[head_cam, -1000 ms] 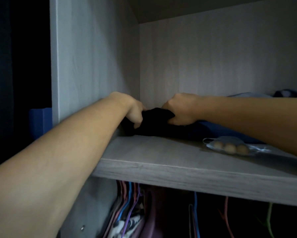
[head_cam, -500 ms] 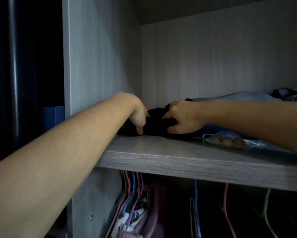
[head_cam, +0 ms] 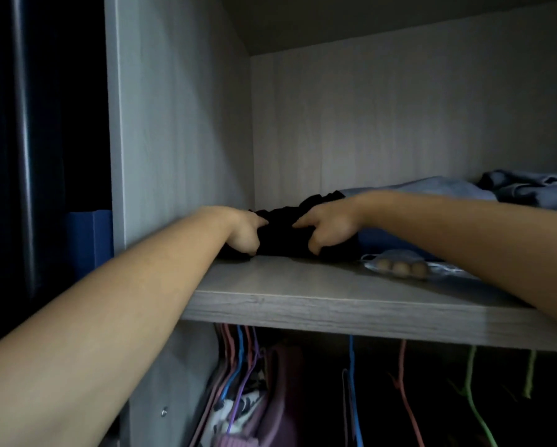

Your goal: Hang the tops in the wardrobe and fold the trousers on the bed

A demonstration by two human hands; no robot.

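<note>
I'm watching both hands working on the upper shelf (head_cam: 303, 298) of the wardrobe (head_cam: 174, 124). The left hand (head_cam: 243, 232) is curling its fingers down over the left end of a folded black garment (head_cam: 285, 232). The right hand (head_cam: 330, 227) is gripping the other end, thumb low and fingers bent over the top. The garment is sitting at the back left of the shelf, right against a stack of blue clothes (head_cam: 431, 191) (it's too dark for me to tell trousers from a top).

Below the shelf, coloured hangers (head_cam: 238, 356) are hanging on the rail, some carrying tops (head_cam: 248, 411), so I'm judging the hanging part well underway. The bed is out of view, so I cannot tell how much folding is remaining. A small packet (head_cam: 399, 267) is lying near the right forearm.
</note>
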